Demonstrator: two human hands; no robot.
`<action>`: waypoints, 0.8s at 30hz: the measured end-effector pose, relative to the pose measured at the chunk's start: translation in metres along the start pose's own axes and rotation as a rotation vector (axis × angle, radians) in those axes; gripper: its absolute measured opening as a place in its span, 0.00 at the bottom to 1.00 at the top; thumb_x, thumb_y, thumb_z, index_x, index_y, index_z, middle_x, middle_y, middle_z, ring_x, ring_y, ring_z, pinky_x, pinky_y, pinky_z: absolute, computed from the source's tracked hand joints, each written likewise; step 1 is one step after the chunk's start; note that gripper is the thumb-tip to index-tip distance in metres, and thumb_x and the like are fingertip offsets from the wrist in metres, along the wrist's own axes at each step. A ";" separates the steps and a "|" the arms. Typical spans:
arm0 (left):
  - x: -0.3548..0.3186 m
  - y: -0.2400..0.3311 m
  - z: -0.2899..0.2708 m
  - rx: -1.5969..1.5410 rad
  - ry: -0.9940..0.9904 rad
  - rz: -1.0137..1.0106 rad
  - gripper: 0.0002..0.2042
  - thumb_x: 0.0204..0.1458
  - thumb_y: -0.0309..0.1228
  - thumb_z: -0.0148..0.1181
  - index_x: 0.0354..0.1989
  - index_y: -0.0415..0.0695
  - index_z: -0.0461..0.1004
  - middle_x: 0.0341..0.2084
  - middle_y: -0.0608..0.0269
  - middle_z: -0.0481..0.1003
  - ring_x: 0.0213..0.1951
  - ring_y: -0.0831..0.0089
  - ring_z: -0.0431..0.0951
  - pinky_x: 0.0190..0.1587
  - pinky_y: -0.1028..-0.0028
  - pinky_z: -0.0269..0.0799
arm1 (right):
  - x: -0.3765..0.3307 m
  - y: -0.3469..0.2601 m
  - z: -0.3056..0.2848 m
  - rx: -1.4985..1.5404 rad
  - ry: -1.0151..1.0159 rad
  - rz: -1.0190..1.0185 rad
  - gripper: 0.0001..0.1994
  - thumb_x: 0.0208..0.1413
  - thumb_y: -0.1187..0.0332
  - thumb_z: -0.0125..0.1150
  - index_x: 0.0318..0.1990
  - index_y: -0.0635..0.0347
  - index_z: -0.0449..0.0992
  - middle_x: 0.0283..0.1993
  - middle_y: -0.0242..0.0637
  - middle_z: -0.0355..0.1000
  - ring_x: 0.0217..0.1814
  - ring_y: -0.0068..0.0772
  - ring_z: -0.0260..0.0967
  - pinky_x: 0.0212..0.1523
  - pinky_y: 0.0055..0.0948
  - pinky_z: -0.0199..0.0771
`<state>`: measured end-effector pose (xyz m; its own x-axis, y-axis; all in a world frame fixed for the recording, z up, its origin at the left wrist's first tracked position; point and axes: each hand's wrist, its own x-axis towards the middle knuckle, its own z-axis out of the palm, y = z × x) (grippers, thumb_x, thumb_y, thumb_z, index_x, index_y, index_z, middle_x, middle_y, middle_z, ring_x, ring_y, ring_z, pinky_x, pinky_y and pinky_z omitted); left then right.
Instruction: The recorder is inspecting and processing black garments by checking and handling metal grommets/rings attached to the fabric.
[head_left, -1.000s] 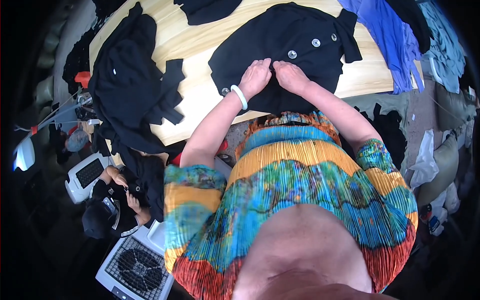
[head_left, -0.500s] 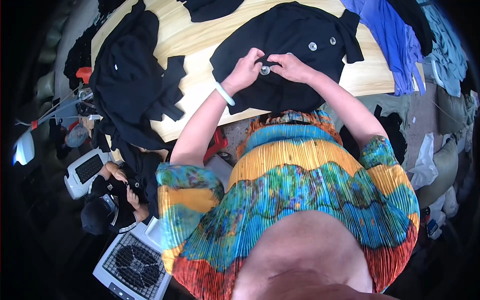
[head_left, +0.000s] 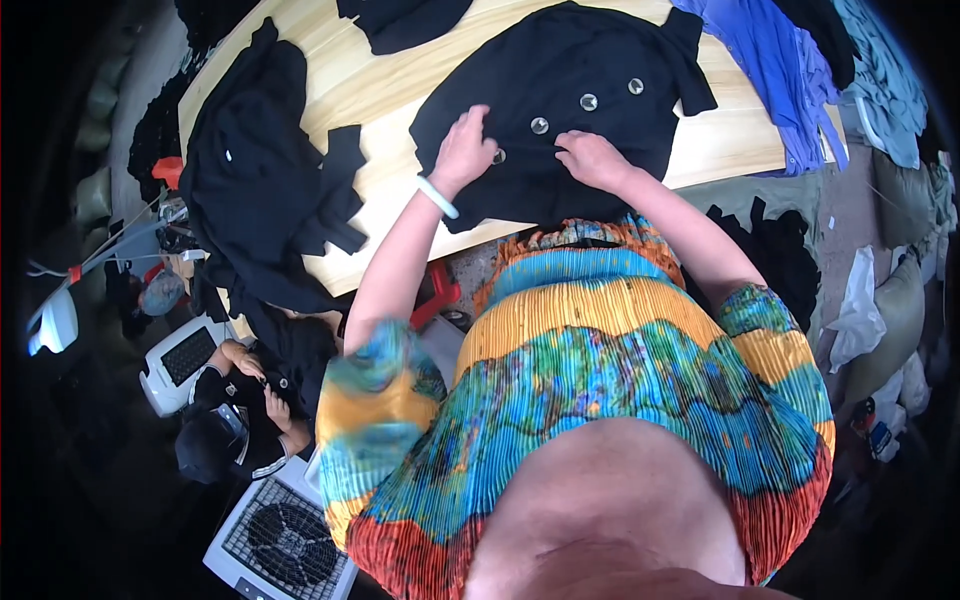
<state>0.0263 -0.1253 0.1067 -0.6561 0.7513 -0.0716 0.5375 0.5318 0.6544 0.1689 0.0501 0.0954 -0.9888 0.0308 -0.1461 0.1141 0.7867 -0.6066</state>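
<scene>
A black coat lies spread on the light wooden table in front of me, with several large round buttons in a slanting row. My left hand, with a pale bangle at the wrist, rests over the coat's left part. Its fingers are apart, and the lowest button shows right beside them. To the right, my right hand lies on the cloth with fingers loosely stretched and nothing visible in them. Just above it, between the hands, is another button.
Another black garment hangs over the table's left side. Blue-purple shirts drape over its right end. At the lower left, a co-worker in a dark cap handles black cloth near a grey-white fan unit. A red stool stands below the table edge.
Both hands have drawn apart from the pinch at the button. The left has moved left and down, the right slightly down. More buttons are uncovered, and the view has shifted slightly.
</scene>
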 end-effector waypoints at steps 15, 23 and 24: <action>0.048 0.015 0.050 0.182 -0.090 0.145 0.18 0.37 0.34 0.60 0.36 0.35 0.71 0.31 0.48 0.69 0.37 0.55 0.71 0.41 0.66 0.67 | 0.017 -0.008 0.012 0.076 0.265 0.080 0.07 0.40 0.79 0.49 0.31 0.64 0.67 0.31 0.45 0.68 0.37 0.46 0.67 0.39 0.39 0.67; 0.056 0.029 0.023 -0.434 -0.411 -0.343 0.21 0.45 0.36 0.55 0.41 0.28 0.68 0.35 0.43 0.72 0.38 0.63 0.73 0.43 0.73 0.65 | 0.024 -0.016 0.001 0.146 0.300 0.133 0.09 0.42 0.75 0.50 0.35 0.62 0.65 0.33 0.45 0.68 0.38 0.45 0.67 0.39 0.39 0.68; 0.058 0.029 0.024 -0.437 -0.412 -0.339 0.21 0.45 0.36 0.55 0.41 0.28 0.68 0.35 0.43 0.72 0.38 0.63 0.73 0.43 0.73 0.65 | 0.024 -0.015 -0.001 0.157 0.303 0.160 0.09 0.43 0.75 0.51 0.35 0.62 0.64 0.34 0.45 0.68 0.39 0.45 0.67 0.39 0.39 0.68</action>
<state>0.0165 -0.0576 0.1038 -0.4488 0.7047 -0.5495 0.0189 0.6223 0.7826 0.1434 0.0395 0.1013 -0.9382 0.3452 -0.0247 0.2593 0.6536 -0.7111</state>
